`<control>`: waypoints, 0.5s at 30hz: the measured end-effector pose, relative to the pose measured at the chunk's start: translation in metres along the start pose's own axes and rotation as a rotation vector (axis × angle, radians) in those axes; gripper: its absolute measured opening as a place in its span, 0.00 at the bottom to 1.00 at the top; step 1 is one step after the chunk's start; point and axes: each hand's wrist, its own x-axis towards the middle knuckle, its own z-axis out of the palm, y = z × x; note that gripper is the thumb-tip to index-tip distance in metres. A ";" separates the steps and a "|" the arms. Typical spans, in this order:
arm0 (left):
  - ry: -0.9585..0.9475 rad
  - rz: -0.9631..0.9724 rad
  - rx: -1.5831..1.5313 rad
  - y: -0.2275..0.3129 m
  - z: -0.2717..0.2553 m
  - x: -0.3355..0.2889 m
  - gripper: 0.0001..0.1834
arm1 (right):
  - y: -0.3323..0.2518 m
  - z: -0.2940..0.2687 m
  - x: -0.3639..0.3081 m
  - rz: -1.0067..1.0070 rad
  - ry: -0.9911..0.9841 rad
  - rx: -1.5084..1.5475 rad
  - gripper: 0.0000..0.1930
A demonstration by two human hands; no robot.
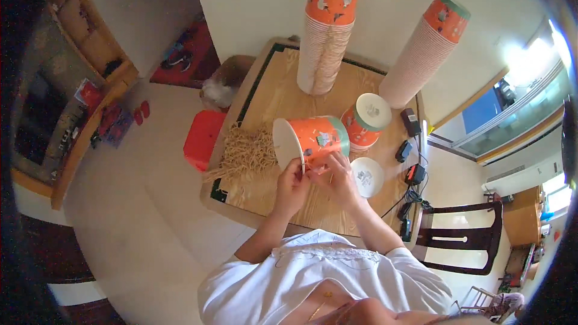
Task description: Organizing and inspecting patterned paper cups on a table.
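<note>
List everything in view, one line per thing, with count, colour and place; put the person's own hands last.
held paper cup: one, orange with white inside, on its side, above the table centre
cup stacks: two, tall, orange tops, at the table's far edge
short cup stack: one, orange, right of the held cup
white lid: one, on the table near the right hand
pile of thin sticks: one, tan, table's left part
table: one, light wood
chargers and cables: several, black, table's right edge
stool: one, red, left of the table
chair: one, dark wood, right
left hand: on the cup's rim
right hand: on the cup's side
</note>
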 end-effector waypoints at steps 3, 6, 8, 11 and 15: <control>-0.021 0.029 0.006 -0.006 -0.001 -0.001 0.13 | 0.001 -0.001 0.001 0.057 -0.030 0.034 0.09; -0.037 -0.017 -0.063 -0.002 0.004 -0.005 0.12 | 0.001 -0.004 0.004 0.132 0.060 0.000 0.08; -0.031 -0.035 -0.137 -0.001 0.009 -0.006 0.12 | 0.008 -0.003 0.002 0.101 0.064 -0.020 0.08; 0.012 -0.053 -0.202 -0.004 0.011 -0.004 0.09 | 0.007 -0.005 0.003 0.021 0.060 -0.051 0.07; 0.113 0.005 -0.079 0.007 0.010 0.002 0.03 | 0.004 -0.007 0.003 -0.033 0.034 -0.031 0.07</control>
